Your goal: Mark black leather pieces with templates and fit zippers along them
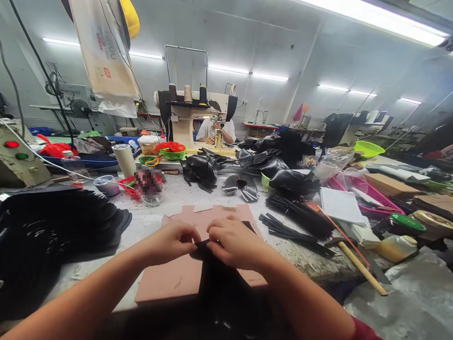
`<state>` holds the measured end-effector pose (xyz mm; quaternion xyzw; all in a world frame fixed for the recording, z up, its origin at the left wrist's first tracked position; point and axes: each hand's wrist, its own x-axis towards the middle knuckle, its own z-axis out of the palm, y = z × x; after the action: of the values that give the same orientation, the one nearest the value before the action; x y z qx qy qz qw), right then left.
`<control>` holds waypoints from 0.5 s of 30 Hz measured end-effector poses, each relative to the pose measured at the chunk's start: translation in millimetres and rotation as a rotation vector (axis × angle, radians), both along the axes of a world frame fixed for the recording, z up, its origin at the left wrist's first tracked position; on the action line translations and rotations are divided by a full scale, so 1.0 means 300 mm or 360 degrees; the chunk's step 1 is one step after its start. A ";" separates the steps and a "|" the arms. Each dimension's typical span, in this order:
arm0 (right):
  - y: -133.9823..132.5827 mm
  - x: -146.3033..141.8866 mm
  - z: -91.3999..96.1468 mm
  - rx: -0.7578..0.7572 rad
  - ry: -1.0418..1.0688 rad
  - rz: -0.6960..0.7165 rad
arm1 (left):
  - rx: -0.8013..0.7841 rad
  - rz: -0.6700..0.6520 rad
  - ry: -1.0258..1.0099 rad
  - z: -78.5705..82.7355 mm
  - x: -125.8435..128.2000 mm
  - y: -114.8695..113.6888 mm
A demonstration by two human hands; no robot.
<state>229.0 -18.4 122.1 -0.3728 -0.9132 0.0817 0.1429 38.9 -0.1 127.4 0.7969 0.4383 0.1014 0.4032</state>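
Both hands meet over a pink board (170, 278) on the bench, working at a dark piece of leather (222, 278). My left hand (173, 241) pinches the upper left edge of the leather between thumb and fingers. Close beside it, my right hand (235, 241) also grips that edge, with fingers curled and thumb pressed down. The leather hangs down toward my body, over the board's near edge. Part of it is hidden under my right hand, and a dark corner shows past those fingers.
A stack of black leather pieces (71, 226) lies left. Black strips (293, 231), a hammer (361, 267), a notebook (341, 205) and a pink basket (368, 196) lie right. Black leather parts (205, 167) sit ahead, before a sewing machine (194, 104) with a person (215, 130) behind it.
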 end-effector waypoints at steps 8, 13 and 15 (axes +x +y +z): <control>-0.010 -0.020 -0.006 0.0064 -0.0003 -0.0078 | 0.0153 -0.0040 0.0065 0.001 0.023 -0.007; -0.014 -0.007 0.004 -0.0006 -0.0020 -0.0013 | 0.0272 -0.0003 0.0151 0.020 0.047 -0.026; -0.002 0.014 0.005 -0.0147 -0.0051 0.0067 | 0.0288 -0.0008 0.0220 0.024 0.049 -0.031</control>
<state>233.3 -19.1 123.7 -0.3611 -0.9182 0.1209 0.1092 53.7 -9.5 134.6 0.8363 0.4521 0.0842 0.2985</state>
